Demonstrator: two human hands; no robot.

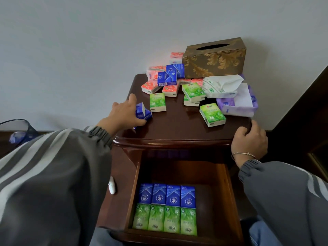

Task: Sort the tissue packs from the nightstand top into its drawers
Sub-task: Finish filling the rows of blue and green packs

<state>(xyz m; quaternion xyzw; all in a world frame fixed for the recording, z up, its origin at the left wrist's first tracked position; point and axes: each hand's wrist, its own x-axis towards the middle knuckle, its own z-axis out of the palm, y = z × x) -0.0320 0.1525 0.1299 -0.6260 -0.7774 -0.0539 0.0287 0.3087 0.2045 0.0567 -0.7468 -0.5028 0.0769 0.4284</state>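
My left hand [124, 115] grips a blue tissue pack [143, 111] at the left front of the dark wooden nightstand top [177, 125]. My right hand [249, 137] rests curled over the top's right front corner, holding no pack. Green packs [157, 102] [212, 114] [193, 92] lie loose on the top. Behind them sits a heap of pink packs [150, 86] with two blue packs [170, 74] on it. The open drawer [213, 174] below holds a row of blue packs [167, 195] and, in front of it, a row of green packs [165, 220].
A gold-patterned tissue box [214, 57] stands at the back right against the wall. In front of it lie an opened white soft tissue pack [221, 86] and a purple one [237, 103]. A small white object [111, 187] sticks to the nightstand's left side. A dark bin [19, 130] stands at far left.
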